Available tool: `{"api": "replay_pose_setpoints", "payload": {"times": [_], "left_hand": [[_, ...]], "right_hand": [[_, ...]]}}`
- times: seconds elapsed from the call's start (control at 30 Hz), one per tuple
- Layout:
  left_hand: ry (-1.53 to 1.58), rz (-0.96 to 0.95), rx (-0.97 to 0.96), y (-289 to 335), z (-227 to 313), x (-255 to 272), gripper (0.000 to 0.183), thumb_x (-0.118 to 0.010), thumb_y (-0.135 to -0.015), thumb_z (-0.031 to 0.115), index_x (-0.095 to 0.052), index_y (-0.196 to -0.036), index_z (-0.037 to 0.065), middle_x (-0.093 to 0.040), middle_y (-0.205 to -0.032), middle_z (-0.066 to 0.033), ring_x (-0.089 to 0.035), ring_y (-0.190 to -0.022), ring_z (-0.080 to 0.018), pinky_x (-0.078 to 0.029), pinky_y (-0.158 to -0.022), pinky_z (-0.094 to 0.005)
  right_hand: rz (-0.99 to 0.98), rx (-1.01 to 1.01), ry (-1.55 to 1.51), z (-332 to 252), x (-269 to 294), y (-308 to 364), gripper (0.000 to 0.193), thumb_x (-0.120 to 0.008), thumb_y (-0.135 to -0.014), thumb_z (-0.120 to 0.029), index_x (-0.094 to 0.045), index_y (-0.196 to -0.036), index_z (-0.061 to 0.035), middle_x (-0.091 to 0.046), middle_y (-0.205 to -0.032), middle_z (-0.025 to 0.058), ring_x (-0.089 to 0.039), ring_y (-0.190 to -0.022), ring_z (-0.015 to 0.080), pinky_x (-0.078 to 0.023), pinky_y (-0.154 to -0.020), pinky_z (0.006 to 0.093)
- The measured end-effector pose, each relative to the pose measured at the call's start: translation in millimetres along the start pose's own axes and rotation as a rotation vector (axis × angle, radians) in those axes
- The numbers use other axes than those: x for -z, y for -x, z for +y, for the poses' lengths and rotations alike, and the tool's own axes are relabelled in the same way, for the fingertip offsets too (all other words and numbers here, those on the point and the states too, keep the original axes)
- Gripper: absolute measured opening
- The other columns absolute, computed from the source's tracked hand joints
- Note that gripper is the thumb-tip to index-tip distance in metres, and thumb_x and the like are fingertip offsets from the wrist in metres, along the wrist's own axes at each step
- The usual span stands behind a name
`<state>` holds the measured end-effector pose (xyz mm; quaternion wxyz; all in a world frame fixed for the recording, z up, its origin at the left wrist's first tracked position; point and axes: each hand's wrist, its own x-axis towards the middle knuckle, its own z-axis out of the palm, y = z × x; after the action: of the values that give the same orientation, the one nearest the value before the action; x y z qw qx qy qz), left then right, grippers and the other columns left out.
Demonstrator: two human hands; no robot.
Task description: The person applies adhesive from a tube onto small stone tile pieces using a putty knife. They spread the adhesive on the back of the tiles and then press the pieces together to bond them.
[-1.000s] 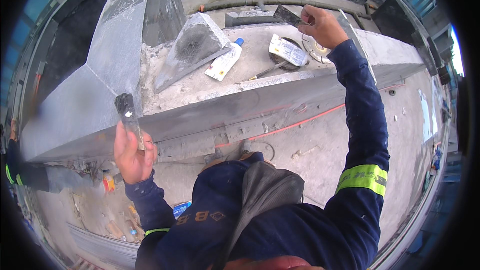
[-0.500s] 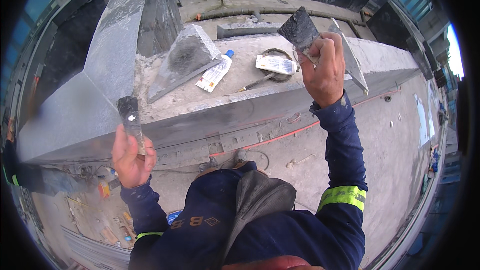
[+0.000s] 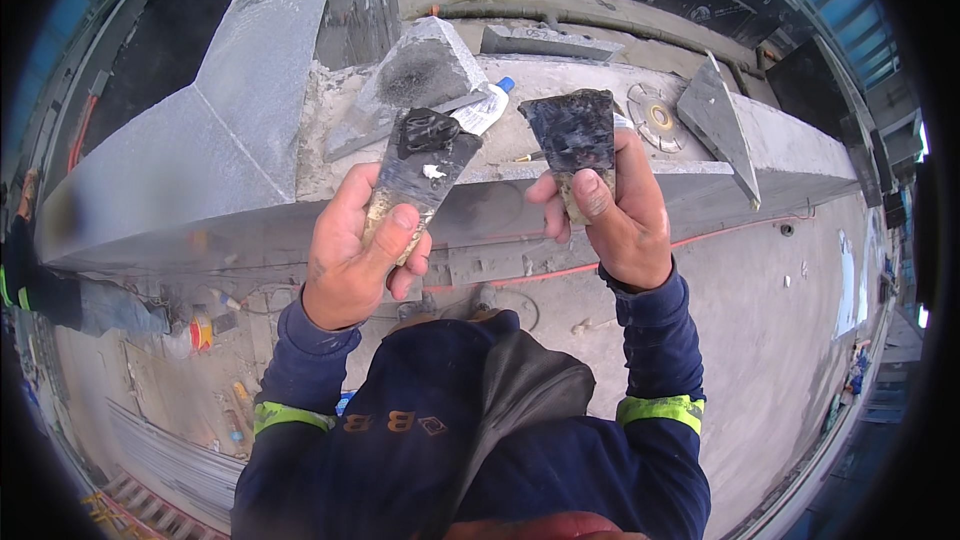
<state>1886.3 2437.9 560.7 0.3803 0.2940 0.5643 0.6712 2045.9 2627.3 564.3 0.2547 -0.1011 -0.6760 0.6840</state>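
My left hand (image 3: pixel 340 265) is closed on the yellowish, worn handle end of a putty knife (image 3: pixel 408 185). A lump of glossy black paste (image 3: pixel 428 130) sits on that blade, with a small white dab (image 3: pixel 433 171) below it. In my right hand (image 3: pixel 632 220) is a second putty knife (image 3: pixel 572 135), its wide blade smeared with black paste, my thumb pressed against the lower part. Both blades point away from me over the stone ledge's front edge, close together but apart. Behind them lies a white bottle with a blue cap (image 3: pixel 488 106), partly covered.
On the pale stone ledge (image 3: pixel 790 130) rest a grey angled stone piece (image 3: pixel 425 70), a round cutting disc (image 3: pixel 655 118) and a leaning slab (image 3: pixel 722 125). An orange hose (image 3: pixel 540 274) runs along the floor below. Another person's legs (image 3: pixel 115 305) show at far left.
My left hand has moved up and right, my right hand down and left, bringing the two putty knives near each other. Black paste now shows on the left blade; the cutting disc has come into sight.
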Motion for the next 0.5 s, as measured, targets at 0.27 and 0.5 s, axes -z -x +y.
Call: {"api": "replay_pose_setpoints", "payload": {"times": [0.27,0.5], "left_hand": [[-0.018,-0.115,0.070,-3.0,8.2,-14.1,0.030,-0.054,-0.096,0.021,-0.048,-0.119,0.001,-0.055,-0.072,-0.0020,-0.046,-0.054,-0.0032,-0.036,-0.045,-0.0187],[-0.036,-0.191,0.023,-1.0,9.3,-13.2,0.028,-0.053,-0.097,0.019,-0.049,-0.118,0.001,-0.054,-0.072,-0.0007,-0.048,-0.061,-0.0051,-0.038,-0.054,-0.0215]], "right_hand": [[0.022,0.131,0.366,4.4,-7.1,7.8,0.024,-0.055,-0.096,-0.011,-0.047,-0.113,0.0037,-0.067,-0.090,0.0146,-0.060,-0.067,0.0138,-0.049,-0.060,0.0266],[0.014,0.288,0.636,6.2,-7.0,7.2,0.022,-0.061,-0.087,0.003,-0.051,-0.107,0.0040,-0.066,-0.089,0.0166,-0.070,-0.082,0.0256,-0.053,-0.071,0.0316]]}}
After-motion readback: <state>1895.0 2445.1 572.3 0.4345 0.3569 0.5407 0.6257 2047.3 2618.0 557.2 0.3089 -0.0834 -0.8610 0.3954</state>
